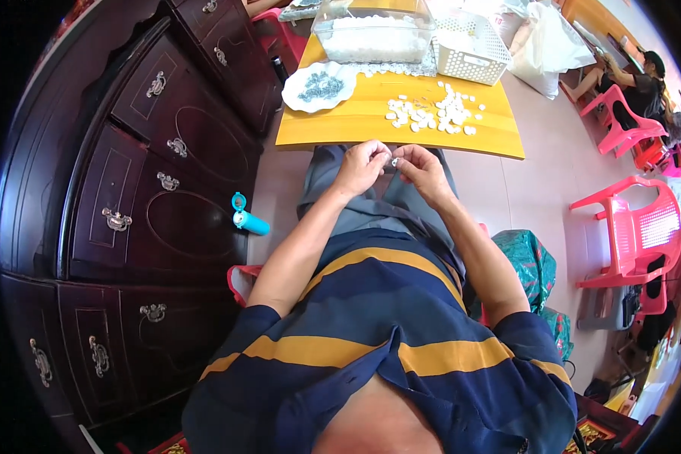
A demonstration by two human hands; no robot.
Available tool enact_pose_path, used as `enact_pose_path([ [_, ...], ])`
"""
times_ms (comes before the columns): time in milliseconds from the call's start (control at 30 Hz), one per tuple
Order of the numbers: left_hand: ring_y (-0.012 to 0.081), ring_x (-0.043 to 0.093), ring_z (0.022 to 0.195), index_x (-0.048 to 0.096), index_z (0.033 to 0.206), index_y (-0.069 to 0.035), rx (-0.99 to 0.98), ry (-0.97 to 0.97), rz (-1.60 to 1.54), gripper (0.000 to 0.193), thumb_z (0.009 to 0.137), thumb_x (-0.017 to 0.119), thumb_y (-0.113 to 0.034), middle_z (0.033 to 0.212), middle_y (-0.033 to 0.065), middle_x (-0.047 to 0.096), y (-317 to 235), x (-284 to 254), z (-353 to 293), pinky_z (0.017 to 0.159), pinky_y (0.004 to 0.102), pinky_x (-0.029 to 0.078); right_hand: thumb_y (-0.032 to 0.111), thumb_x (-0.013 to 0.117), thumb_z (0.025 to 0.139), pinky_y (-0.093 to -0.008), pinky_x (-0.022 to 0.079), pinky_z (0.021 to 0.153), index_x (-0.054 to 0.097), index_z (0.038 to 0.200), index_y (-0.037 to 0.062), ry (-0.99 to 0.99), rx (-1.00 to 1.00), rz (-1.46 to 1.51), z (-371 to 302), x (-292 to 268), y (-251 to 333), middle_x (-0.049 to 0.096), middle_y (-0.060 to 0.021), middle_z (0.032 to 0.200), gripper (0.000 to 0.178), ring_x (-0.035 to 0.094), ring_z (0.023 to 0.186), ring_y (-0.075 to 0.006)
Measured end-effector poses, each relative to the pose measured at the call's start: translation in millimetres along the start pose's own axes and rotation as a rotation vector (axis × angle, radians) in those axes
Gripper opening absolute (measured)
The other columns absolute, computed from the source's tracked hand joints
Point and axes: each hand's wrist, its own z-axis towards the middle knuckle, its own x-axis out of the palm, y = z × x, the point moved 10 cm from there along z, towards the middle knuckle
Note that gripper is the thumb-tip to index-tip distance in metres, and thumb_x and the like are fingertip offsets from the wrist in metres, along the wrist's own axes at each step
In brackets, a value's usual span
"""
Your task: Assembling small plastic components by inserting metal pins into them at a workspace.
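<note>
Just past the table's near edge, over my lap, my left hand (pixel 361 168) and my right hand (pixel 425 172) meet, fingertips nearly touching. A small whitish piece (pixel 394 162) shows at the right fingertips, pinched there; its exact kind is too small to make out. The left thumb and forefinger are pressed together, and whatever they hold is hidden. Many small white pieces (pixel 452 110) lie loose on the yellow tabletop (pixel 340 136) beyond my right hand. Beyond my left hand, a white scalloped plate (pixel 290 97) carries a pile of small grey-blue parts (pixel 321 86).
A clear bin (pixel 378 54) of white pieces and a white perforated basket (pixel 473 69) stand at the table's back. Dark cabinets (pixel 166 204) line the left, beside a turquoise bottle (pixel 251 222). Pink chairs (pixel 635 234) and seated people (pixel 643 83) are at right.
</note>
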Motion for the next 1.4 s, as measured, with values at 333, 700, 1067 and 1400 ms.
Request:
enact_pose_path([
  [333,0.0109,0.063,0.061,0.064,0.091,-0.001,-0.017,0.003,0.053,0.010,0.093,0.060,-0.009,0.077,0.0041,0.067,0,1,1,0.058,0.0272,0.052,0.003,0.063,0.093,-0.0206,0.050,0.066,0.058,0.113,0.0039,-0.026,-0.080,-0.059,3,-2,2,0.061,0.0013,0.089,0.021,0.057,0.077,-0.0057],
  [700,0.0096,0.062,0.063,0.064,0.093,-0.001,-0.021,0.013,0.063,0.010,0.094,0.059,-0.009,0.078,0.0022,0.066,0,2,0,0.058,0.0255,0.051,0.001,0.064,0.091,-0.0214,0.050,0.063,0.058,0.110,0.0021,-0.075,-0.081,-0.138,2,-7,6,0.062,-0.0004,0.086,0.020,0.058,0.073,-0.0063],
  [1067,0.0109,0.064,0.061,0.065,0.090,-0.001,-0.022,-0.018,0.028,0.008,0.092,0.060,-0.007,0.077,0.0042,0.068,0,2,-1,0.059,0.0271,0.052,0.000,0.064,0.090,-0.0208,0.049,0.061,0.058,0.108,0.0013,-0.072,-0.097,-0.109,4,-8,3,0.062,-0.0006,0.084,0.019,0.057,0.069,-0.0061],
  [1400,0.0142,0.065,0.062,0.065,0.091,-0.001,-0.020,0.026,0.100,0.007,0.090,0.062,-0.008,0.076,0.0083,0.068,3,6,0,0.060,0.0303,0.053,0.001,0.068,0.086,-0.0204,0.047,0.060,0.059,0.102,0.0022,-0.129,-0.120,-0.162,5,-13,-2,0.061,0.0008,0.080,0.018,0.055,0.067,-0.0046],
])
